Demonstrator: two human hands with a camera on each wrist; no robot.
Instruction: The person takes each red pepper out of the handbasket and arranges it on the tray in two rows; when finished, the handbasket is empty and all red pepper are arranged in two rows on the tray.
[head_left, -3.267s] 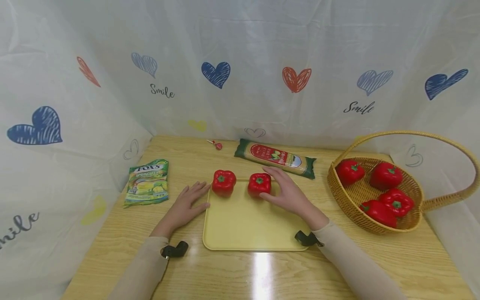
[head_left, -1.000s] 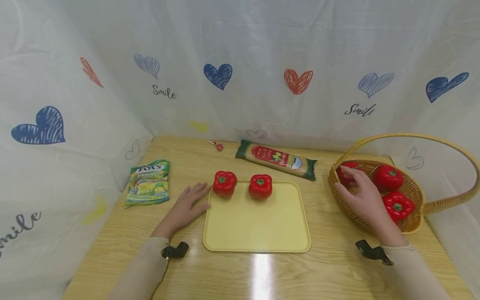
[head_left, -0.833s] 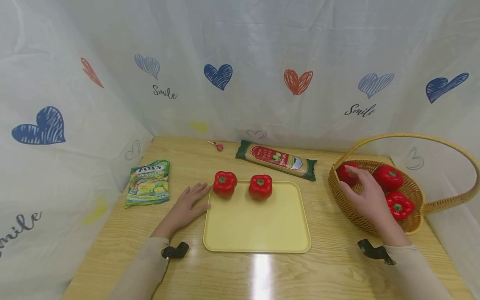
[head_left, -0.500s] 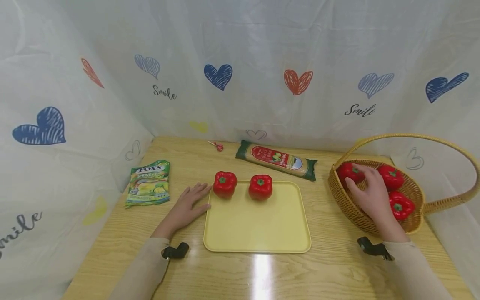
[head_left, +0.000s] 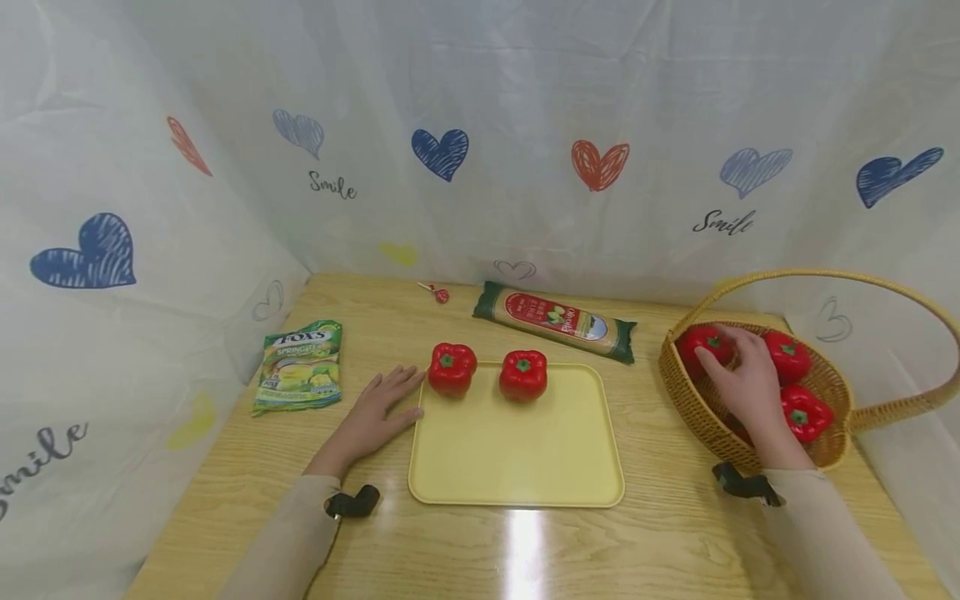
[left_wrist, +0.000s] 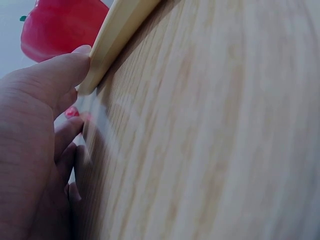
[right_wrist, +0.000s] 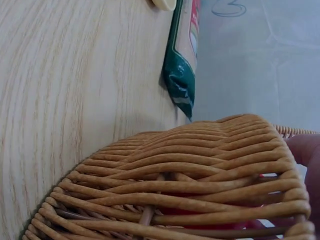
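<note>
The left hand (head_left: 371, 421) is laid on the wooden table (head_left: 420, 550) with fingers (head_left: 397, 385) relaxed, set against the yellow tray (head_left: 517, 458), on which two red bell peppers (head_left: 452, 371) are placed. The right hand (head_left: 750, 383), well apart, is positioned at the leftmost red bell pepper (head_left: 701, 343) inside the wicker basket (head_left: 690, 412); whether that pepper is gripped cannot be told.

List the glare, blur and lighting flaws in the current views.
Head: a bright glare streak on the wooden table, below the yellow tray. Left wrist: the left hand dim, the wooden table's near grain blurred, the red bell pepper soft. Right wrist: the wicker basket fairly crisp.
</note>
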